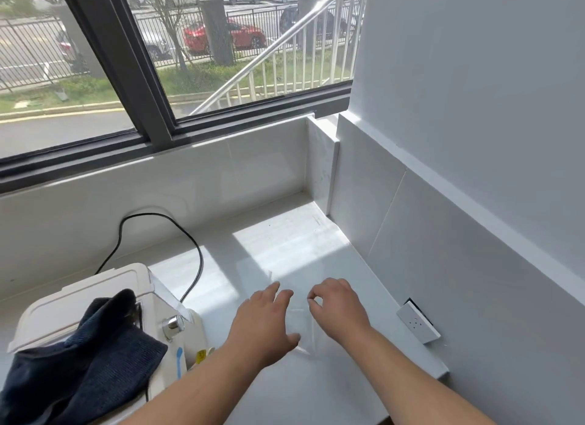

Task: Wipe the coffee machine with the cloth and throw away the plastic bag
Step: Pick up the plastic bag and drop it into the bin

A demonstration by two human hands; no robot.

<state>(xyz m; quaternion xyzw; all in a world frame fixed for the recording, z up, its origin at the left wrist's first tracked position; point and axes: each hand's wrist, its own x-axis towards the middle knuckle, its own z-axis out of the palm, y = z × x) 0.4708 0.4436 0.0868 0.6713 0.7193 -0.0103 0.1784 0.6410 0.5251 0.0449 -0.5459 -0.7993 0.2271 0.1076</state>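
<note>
Down on the white desk [285,244] lay the clear, flat plastic bag [300,318]: left hand [262,320] spread flat on it, right hand [338,307] with its grip pinching the edge. The dark blue knitted cloth [95,355] sat draped on the white coffee machine [63,301]. Whether the wiping was done, I couldn't tell; the bag was not yet binned.

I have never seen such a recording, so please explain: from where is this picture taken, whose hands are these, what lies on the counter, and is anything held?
No robot here: a person wears one camera on the head, looking forward and down, so you see their own arms. The left hand is open, its fingers over a clear plastic bag that lies flat on the white counter. The right hand has curled fingers and seems to pinch the bag's edge. At the left stands a white coffee machine with a dark blue cloth draped over it, untouched.
</note>
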